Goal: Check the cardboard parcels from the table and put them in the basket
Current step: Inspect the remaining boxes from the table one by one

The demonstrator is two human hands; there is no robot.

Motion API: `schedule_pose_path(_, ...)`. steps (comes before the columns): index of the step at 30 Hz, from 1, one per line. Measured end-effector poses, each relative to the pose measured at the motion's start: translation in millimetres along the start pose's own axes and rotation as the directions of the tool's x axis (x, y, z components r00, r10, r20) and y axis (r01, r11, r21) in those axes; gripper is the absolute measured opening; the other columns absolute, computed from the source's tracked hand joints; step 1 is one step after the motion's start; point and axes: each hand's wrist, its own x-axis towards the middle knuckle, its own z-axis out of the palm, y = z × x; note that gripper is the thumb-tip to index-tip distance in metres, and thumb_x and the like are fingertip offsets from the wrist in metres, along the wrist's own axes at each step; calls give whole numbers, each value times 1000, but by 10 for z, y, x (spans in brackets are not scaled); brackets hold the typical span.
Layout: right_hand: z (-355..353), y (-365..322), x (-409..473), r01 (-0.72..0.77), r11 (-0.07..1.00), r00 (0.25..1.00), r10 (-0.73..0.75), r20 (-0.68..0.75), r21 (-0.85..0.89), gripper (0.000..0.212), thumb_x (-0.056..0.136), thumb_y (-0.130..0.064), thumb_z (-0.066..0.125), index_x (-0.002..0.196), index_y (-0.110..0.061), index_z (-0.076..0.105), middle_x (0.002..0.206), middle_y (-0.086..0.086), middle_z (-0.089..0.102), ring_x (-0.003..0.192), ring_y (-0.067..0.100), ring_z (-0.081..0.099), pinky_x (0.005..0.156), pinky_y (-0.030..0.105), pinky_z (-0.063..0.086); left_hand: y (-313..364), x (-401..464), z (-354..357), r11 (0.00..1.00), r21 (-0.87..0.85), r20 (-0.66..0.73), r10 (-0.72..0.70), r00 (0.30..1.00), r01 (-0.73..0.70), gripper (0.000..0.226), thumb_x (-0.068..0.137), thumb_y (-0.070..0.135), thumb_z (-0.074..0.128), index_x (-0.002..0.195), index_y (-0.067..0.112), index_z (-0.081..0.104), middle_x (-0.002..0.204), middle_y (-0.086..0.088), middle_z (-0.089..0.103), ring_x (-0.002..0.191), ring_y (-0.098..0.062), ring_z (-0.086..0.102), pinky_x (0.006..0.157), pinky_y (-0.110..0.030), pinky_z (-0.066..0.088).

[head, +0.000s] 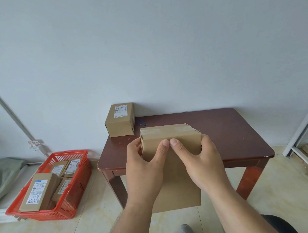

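Presently, a parcel is held up in front of the bench by both hands: left hand and right hand, fingers clamped on its sides, thumbs meeting on the near face. Step judged: checking. Next called for: a carry leftward to the red basket, already holding parcels, on the floor. One boxed parcel is left at the bench's far corner.

Plain brown cardboard on the held parcel, glossy clear tape across its top. Dark reddish-brown tabletop. Another brown parcel wears a white printed label. Bright red mesh basket, pale grey wall, cream floor tiles.
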Motion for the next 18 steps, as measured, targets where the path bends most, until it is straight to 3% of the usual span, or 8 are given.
schedule_pose_path(3, 15, 24, -40, -2, 1000, 1000, 2, 3, -2, 55, 74, -78, 75, 108, -37, 61, 111, -16, 68, 97, -1, 66, 78, 30, 55, 23, 2, -5, 1000, -21, -5, -6, 1000, 6, 61, 73, 65, 79, 122, 37, 55, 103, 27, 72, 93, 12, 68, 85, -27, 57)
schedule_pose_path(7, -12, -1, 1, -40, 997, 999, 40, 4, 70, 48, 79, -75, 73, 104, -36, 61, 111, -14, 70, 100, 3, 67, 83, 33, 54, -19, -35, 24, 1000, -30, 22, -9, 1000, 10, 53, 79, 55, 83, 119, 38, 53, 104, 33, 71, 96, 9, 69, 88, -30, 57)
schedule_pose_path(10, -26, -16, 19, -64, 991, 998, 60, 35, 120, 38, 84, -63, 77, 107, -39, 59, 114, -17, 69, 103, 1, 65, 82, 30, 52, -50, -47, 29, 999, -27, 57, -27, 998, 28, 53, 82, 48, 84, 122, 37, 51, 107, 22, 74, 98, 6, 69, 91, -32, 58)
schedule_pose_path(13, -17, -8, -4, -69, 988, 995, 59, 80, 135, 40, 86, -51, 80, 115, -42, 54, 120, -20, 66, 105, -5, 62, 81, 24, 48, -48, -16, 15, 998, -27, 106, -50, 993, 53, 51, 88, 37, 82, 123, 37, 45, 110, 18, 71, 94, 10, 67, 82, -21, 53)
schedule_pose_path(16, -27, -23, 2, -82, 987, 991, 65, 116, 142, 45, 87, -41, 80, 120, -38, 50, 113, -19, 69, 92, -12, 63, 74, 19, 46, -75, 19, 16, 999, -27, 146, -38, 989, 43, 64, 90, 30, 80, 139, 29, 38, 116, 19, 68, 97, 11, 65, 79, -14, 51)
schedule_pose_path(18, -46, -23, 23, -88, 986, 989, 70, 131, 139, 47, 86, -35, 83, 120, -34, 50, 106, -17, 72, 84, -14, 64, 72, 21, 48, -81, 22, 22, 999, -30, 163, -38, 986, 44, 79, 89, 29, 80, 152, 29, 32, 124, 21, 66, 106, 8, 64, 91, -19, 52)
